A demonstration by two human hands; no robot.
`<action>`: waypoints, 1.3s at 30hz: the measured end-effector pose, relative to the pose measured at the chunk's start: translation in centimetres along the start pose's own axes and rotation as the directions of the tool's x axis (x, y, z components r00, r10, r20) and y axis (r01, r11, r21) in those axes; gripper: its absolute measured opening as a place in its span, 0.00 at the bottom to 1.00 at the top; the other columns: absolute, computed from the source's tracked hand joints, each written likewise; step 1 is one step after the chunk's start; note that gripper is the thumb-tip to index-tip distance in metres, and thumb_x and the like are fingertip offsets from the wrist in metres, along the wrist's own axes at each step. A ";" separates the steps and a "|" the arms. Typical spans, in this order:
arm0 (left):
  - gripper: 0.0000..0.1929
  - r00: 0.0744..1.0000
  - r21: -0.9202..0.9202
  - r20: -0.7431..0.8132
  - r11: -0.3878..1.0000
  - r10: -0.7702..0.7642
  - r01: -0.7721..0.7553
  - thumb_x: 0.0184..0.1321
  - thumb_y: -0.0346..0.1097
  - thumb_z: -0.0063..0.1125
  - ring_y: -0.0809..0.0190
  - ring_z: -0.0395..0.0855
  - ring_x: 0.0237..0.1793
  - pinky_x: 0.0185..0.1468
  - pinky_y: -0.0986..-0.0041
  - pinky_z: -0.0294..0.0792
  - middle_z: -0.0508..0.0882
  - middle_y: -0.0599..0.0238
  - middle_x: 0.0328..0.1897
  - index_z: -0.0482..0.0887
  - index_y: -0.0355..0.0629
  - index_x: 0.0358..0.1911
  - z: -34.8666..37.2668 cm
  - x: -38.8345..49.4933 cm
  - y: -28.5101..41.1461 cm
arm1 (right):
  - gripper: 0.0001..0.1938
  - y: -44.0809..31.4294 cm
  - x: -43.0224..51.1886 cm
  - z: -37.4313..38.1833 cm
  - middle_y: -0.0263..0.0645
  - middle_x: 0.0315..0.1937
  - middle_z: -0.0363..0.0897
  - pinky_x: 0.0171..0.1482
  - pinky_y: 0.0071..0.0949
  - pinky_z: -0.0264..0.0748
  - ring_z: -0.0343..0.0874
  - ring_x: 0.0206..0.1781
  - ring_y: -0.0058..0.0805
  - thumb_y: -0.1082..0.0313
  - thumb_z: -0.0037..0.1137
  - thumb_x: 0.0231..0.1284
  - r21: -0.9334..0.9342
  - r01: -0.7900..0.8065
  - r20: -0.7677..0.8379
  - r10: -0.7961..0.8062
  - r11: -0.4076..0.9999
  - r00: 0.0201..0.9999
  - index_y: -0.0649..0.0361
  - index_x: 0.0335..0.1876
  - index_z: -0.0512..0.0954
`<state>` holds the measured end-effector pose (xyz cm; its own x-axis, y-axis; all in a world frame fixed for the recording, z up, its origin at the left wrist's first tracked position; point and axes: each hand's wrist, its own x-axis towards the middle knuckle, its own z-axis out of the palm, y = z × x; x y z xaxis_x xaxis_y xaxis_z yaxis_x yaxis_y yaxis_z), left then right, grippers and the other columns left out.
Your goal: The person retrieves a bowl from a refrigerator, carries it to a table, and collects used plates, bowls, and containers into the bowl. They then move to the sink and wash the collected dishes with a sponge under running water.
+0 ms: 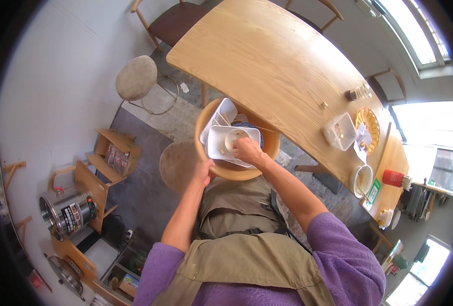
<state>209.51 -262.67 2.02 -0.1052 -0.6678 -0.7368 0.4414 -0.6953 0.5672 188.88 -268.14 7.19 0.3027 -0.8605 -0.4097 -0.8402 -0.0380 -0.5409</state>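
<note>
With my left hand (203, 173) I grip the near-left rim of a yellow-orange plastic basin (232, 174) in front of my apron. My right hand (248, 150) is over the basin, its fingers closed on the edge of a small white bowl (232, 135) with dark bits inside. That bowl sits in a white rectangular dish (215, 139). Another white dish (228, 109) leans at the basin's far left side. Wooden chopsticks (223, 119) and a blue patterned dish (260, 134) show partly behind them. What lies deeper is hidden.
A wooden table (257, 53) borders the basin. On it are a clear plastic container (340, 132), a yellow basket (368, 124), a white tub (361, 179) and a glass jar (358, 93). Stools (136, 78), a carton of bottles (115, 155) and a metal pot (67, 212) stand left.
</note>
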 end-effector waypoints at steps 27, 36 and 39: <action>0.17 0.996 0.007 -0.005 0.996 -0.092 0.092 0.45 0.25 0.54 0.60 0.79 0.36 0.39 0.69 0.74 0.79 0.64 0.35 0.77 0.37 0.44 -3.1 2.8 -1.9 | 0.13 16.1 -16.9 -19.6 0.45 0.28 0.81 0.36 0.31 0.74 0.81 0.32 0.32 0.63 0.57 0.59 0.153 -0.553 -0.794 0.435 0.819 0.424 0.61 0.45 0.81; 0.15 0.998 0.018 0.033 0.999 -0.050 0.049 0.47 0.25 0.54 0.57 0.80 0.38 0.43 0.63 0.76 0.79 0.60 0.37 0.77 0.36 0.42 -2.5 1.9 -1.8 | 0.07 -1.4 -5.3 -1.6 0.46 0.35 0.80 0.41 0.35 0.78 0.81 0.37 0.44 0.70 0.58 0.52 0.185 0.212 -0.312 -0.147 0.960 0.938 0.59 0.37 0.81; 0.15 0.997 0.027 0.020 0.997 -0.069 0.068 0.47 0.26 0.53 0.59 0.79 0.38 0.41 0.65 0.76 0.77 0.64 0.37 0.75 0.38 0.43 -2.1 1.0 -1.6 | 0.06 -4.5 -1.3 2.8 0.47 0.35 0.80 0.40 0.40 0.78 0.82 0.36 0.47 0.67 0.56 0.51 0.055 0.109 -0.219 -0.094 0.992 0.971 0.59 0.33 0.79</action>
<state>210.58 -261.64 -0.38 -0.1527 -0.6234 -0.7668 0.4089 -0.7462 0.5253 193.56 -265.44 8.12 0.2747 -0.9434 -0.1858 -0.7760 -0.1034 -0.6222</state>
